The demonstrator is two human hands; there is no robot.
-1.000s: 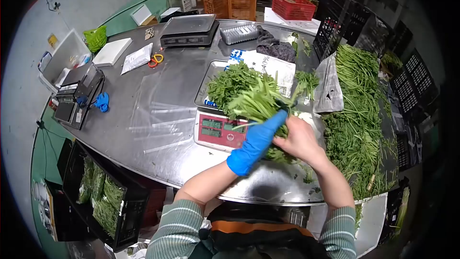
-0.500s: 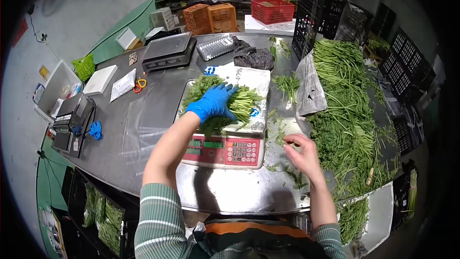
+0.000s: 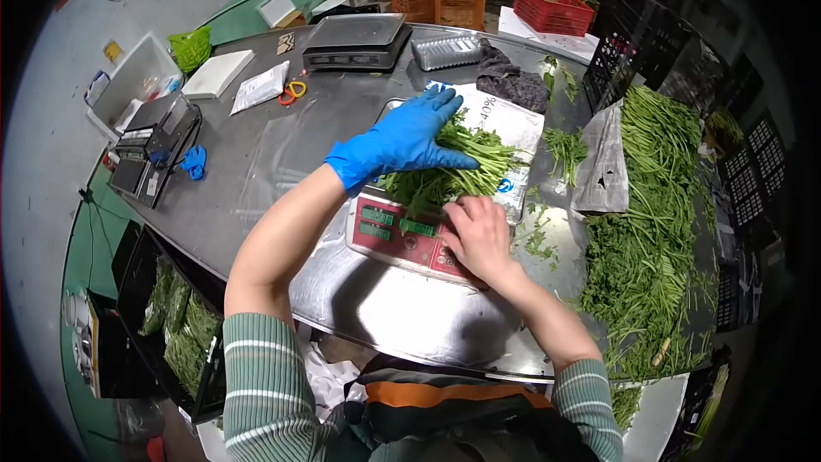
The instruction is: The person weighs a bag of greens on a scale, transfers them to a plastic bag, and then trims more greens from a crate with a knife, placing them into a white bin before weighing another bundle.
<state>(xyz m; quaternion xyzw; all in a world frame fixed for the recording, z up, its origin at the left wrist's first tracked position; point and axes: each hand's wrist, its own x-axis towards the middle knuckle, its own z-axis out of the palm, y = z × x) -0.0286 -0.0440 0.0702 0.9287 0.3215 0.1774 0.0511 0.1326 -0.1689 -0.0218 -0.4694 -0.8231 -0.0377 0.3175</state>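
A bunch of leafy green stems (image 3: 462, 173) lies on the steel tray of a red-faced weighing scale (image 3: 395, 231) in the middle of the metal table (image 3: 282, 162). My left hand (image 3: 402, 139), in a blue glove, hovers flat and spread over the left part of the bunch, fingers apart, holding nothing. My right hand (image 3: 479, 238), bare, rests with fingers down on the scale's keypad at the near right corner, just below the greens.
A large heap of loose greens (image 3: 654, 205) covers the table's right side. A second grey scale (image 3: 352, 36), scissors (image 3: 291, 91), a foil tray (image 3: 446, 50) and a dark cloth (image 3: 513, 83) sit at the back. Black crates with bagged greens (image 3: 175, 325) stand at the lower left.
My left hand has lifted off the bunch on the scale and spread open. My right hand has moved from the table's loose stems onto the scale's keypad.
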